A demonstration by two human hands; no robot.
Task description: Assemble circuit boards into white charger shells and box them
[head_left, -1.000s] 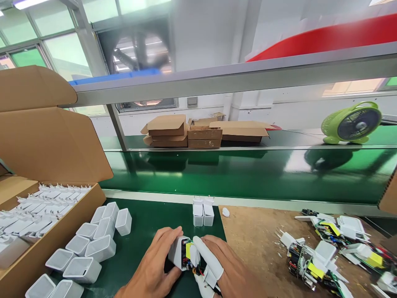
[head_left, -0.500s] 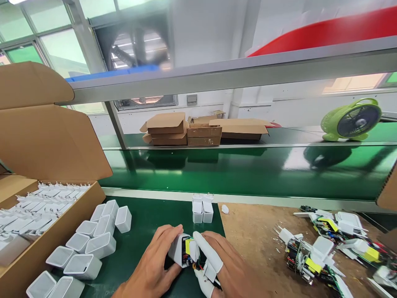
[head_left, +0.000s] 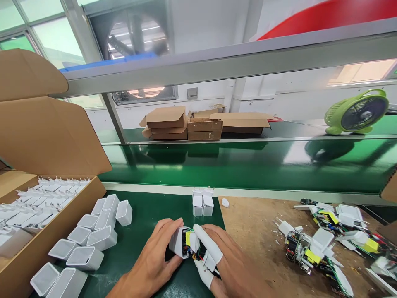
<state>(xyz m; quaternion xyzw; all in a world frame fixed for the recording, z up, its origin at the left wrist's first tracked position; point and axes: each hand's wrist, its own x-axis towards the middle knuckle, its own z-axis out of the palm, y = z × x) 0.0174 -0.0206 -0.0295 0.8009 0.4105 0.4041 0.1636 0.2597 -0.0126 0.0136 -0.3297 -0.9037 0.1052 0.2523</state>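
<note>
Low in the middle of the head view, my left hand point(head_left: 155, 258) holds the white housing point(head_left: 177, 243) by its left side, fingers wrapped round it. A circuit assembly point(head_left: 188, 244) with a yellow block and small wires sits partly in the housing's open right end. My right hand point(head_left: 228, 265), with white coverings on some fingers, grips the assembly and a white part from the right. Its fingertips are partly hidden by the covering and the parts. Just beyond my hands stand white cases point(head_left: 202, 205) close together.
Several empty white housings point(head_left: 84, 257) lie at the left beside an open carton point(head_left: 93, 188) of white parts. Several circuit assemblies point(head_left: 313, 248) are heaped on the brown board point(head_left: 248, 223) at the right. A shelf beam point(head_left: 217, 62) crosses above; a green fan point(head_left: 356, 111) stands behind.
The view has tilted slightly, so the scene sits a little higher in the picture. Both hands keep hold of the same parts, with hardly any change between them.
</note>
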